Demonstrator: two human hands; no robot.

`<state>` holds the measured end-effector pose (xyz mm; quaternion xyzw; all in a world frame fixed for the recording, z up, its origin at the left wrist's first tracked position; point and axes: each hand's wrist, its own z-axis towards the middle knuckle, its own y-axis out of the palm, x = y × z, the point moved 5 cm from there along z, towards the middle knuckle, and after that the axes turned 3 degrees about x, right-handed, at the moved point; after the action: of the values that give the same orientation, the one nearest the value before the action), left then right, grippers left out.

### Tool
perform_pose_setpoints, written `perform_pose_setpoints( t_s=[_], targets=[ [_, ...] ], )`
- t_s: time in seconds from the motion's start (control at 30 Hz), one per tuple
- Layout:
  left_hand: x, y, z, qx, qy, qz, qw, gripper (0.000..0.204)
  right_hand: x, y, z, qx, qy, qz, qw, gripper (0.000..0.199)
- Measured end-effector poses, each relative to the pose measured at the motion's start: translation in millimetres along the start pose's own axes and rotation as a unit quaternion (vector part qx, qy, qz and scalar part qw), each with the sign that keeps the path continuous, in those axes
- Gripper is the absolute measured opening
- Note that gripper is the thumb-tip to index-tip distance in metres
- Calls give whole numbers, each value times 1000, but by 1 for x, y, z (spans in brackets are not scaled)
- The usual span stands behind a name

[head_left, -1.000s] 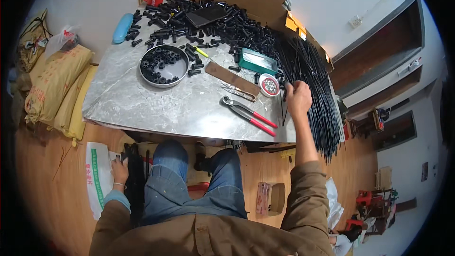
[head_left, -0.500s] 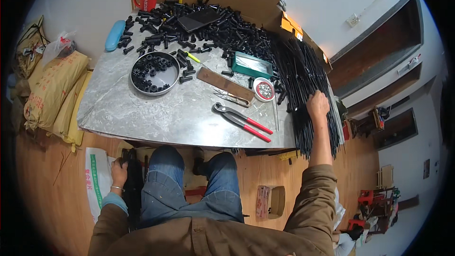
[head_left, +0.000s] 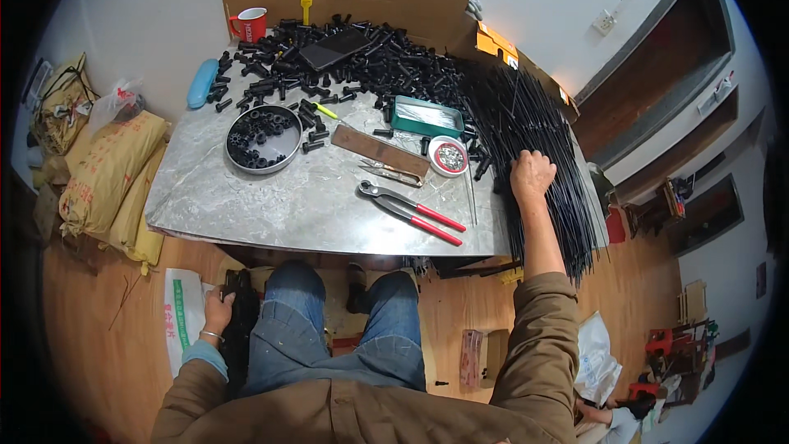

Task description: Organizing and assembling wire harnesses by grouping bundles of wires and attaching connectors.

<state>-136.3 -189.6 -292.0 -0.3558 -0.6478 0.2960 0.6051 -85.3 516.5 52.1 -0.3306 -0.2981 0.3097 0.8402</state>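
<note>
My right hand (head_left: 532, 175) is on a wide bundle of thin black rods (head_left: 567, 218) at the table's right side, its fingers curled in among them. My left hand (head_left: 217, 312) is low beside my left thigh, closed around something dark that I cannot make out. It is between a white sack with a green stripe (head_left: 187, 312) and a long black bundle or bag (head_left: 238, 321). Red-handled pincers (head_left: 415, 215) lie at the table's front middle. Above them are thread snips (head_left: 391, 172), a flat brown bar (head_left: 380, 152) and a white round tub of small metal pieces (head_left: 449, 156).
Black bolt-like parts (head_left: 394, 66) heap across the table's back, a dark phone (head_left: 335, 49) on top. A round tin (head_left: 261, 164) holds black pieces. A green tray (head_left: 427, 117), blue case (head_left: 203, 84) and red mug (head_left: 248, 25) stand around. Yellow sacks (head_left: 115, 173) are left; another person (head_left: 616, 418) is lower right.
The view has shifted slightly. My right hand has moved a little left over the rods, its fingers more curled toward me. My left hand stays low beside my thigh.
</note>
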Motion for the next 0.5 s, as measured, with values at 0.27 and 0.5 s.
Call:
perform_pose_setpoints(
  t_s=[0.27, 0.5],
  targets=[
    [7, 1, 2, 39, 51, 7, 998, 36, -3, 3, 3, -36, -26, 27, 999, 19],
    [-8, 13, 2, 15, 54, -26, 998, 35, 9, -45, 21, -57, 14, 106, 993, 27]
  ],
)
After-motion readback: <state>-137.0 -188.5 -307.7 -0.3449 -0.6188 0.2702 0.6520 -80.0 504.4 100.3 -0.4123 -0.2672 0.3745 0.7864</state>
